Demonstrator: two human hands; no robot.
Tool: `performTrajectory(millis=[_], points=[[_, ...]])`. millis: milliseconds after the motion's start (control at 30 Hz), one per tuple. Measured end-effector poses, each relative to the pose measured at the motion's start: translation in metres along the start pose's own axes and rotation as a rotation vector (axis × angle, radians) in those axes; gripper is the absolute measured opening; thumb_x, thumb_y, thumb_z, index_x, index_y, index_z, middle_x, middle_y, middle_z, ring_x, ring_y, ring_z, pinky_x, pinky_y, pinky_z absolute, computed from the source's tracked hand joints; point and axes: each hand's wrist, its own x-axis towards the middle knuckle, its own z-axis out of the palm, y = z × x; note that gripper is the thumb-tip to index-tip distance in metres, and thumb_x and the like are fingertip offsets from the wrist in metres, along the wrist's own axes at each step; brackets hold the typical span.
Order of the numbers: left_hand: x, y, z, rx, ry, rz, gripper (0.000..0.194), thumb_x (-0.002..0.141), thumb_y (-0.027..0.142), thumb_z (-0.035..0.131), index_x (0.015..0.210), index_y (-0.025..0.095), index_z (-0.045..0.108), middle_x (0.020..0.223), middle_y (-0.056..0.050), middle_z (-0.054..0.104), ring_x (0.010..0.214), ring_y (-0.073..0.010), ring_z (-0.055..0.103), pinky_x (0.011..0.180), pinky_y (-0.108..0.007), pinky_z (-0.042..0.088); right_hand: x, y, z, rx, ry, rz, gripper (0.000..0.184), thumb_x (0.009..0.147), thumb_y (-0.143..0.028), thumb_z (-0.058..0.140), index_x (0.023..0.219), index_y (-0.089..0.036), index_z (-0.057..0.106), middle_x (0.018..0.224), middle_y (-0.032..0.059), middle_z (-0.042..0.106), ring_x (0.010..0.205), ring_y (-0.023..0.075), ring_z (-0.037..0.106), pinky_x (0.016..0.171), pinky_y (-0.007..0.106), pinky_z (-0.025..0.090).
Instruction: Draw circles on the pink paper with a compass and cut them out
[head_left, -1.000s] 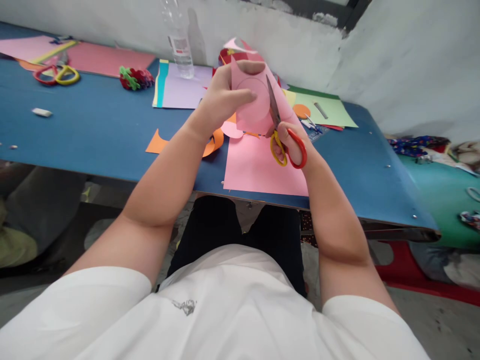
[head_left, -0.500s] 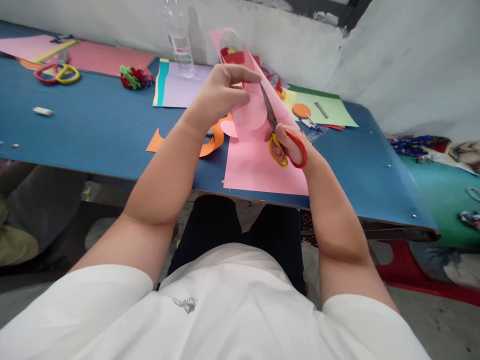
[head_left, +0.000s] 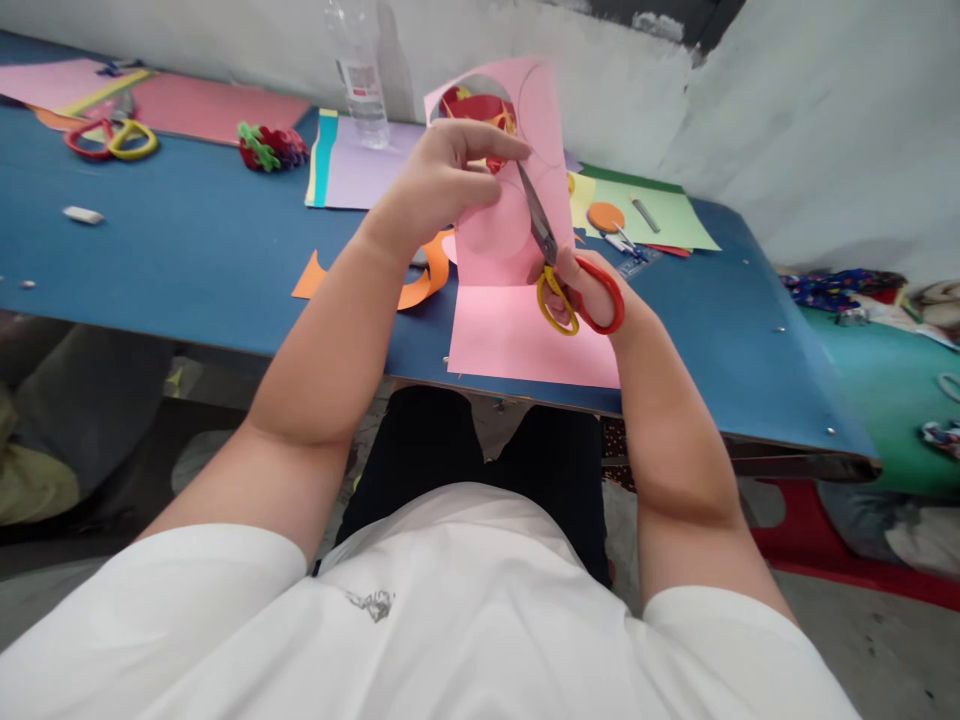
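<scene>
My left hand [head_left: 439,185] pinches a pink paper sheet [head_left: 525,130] and holds it upright above the blue table [head_left: 187,260]. A round hole is cut out near the sheet's top, and a pencilled circle shows lower down. My right hand [head_left: 589,290] grips scissors [head_left: 559,270] with one red and one yellow handle; their blades cut into the sheet along the circle. Another pink sheet [head_left: 525,345] lies flat under both hands at the table's front edge.
Orange offcuts [head_left: 420,280] lie left of the flat pink sheet. A clear bottle [head_left: 358,70], lilac and green papers, an orange disc [head_left: 604,217], a second pair of scissors [head_left: 112,140], a red-green toy [head_left: 268,147] and an eraser [head_left: 82,214] sit further back.
My left hand has turned the pink sheet and raised it more upright, so the cut-out hole now shows at the top. The scissors have stayed in the cut and shifted slightly.
</scene>
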Motion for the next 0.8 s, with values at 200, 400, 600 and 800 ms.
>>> performTrajectory(millis=[200,400,600,800], points=[[0.004,-0.002,-0.005,-0.008,-0.047,0.04,0.048,0.06,0.021,0.078,0.101,0.038,0.094,0.087,0.005,0.078,0.076,-0.0185,0.044,0.071,-0.042,0.026,-0.005,-0.01,0.001,-0.058,-0.009,-0.014,0.072,0.098,-0.098,0.066,0.084,-0.028,0.056,0.058,-0.0027,0.05,0.046,0.0165,0.048,0.043,0.036,0.04],[0.0,0.007,-0.006,0.008,-0.049,0.03,0.053,0.055,0.024,0.067,0.097,0.038,0.095,0.112,0.009,0.089,0.087,-0.0214,0.059,0.073,-0.043,0.037,-0.004,-0.001,-0.001,-0.099,0.094,0.016,0.076,0.092,-0.099,0.072,0.093,-0.023,0.068,0.059,-0.0047,0.051,0.044,0.0134,0.047,0.041,0.031,0.037],[-0.001,0.01,-0.007,0.032,-0.07,0.048,0.056,0.056,0.024,0.064,0.1,0.037,0.096,0.108,0.008,0.088,0.077,-0.0178,0.056,0.072,-0.043,0.036,-0.004,-0.001,-0.001,-0.111,0.111,0.024,0.078,0.091,-0.098,0.075,0.093,-0.021,0.07,0.058,-0.0051,0.05,0.045,0.0121,0.046,0.041,0.028,0.037],[0.0,0.004,-0.009,0.029,-0.073,0.064,0.059,0.056,0.022,0.066,0.106,0.037,0.096,0.119,0.006,0.089,0.078,-0.0179,0.059,0.07,-0.042,0.04,-0.003,0.001,0.001,-0.102,0.124,0.005,0.08,0.088,-0.101,0.075,0.092,-0.02,0.07,0.058,-0.0053,0.05,0.043,0.0115,0.046,0.041,0.029,0.037]])
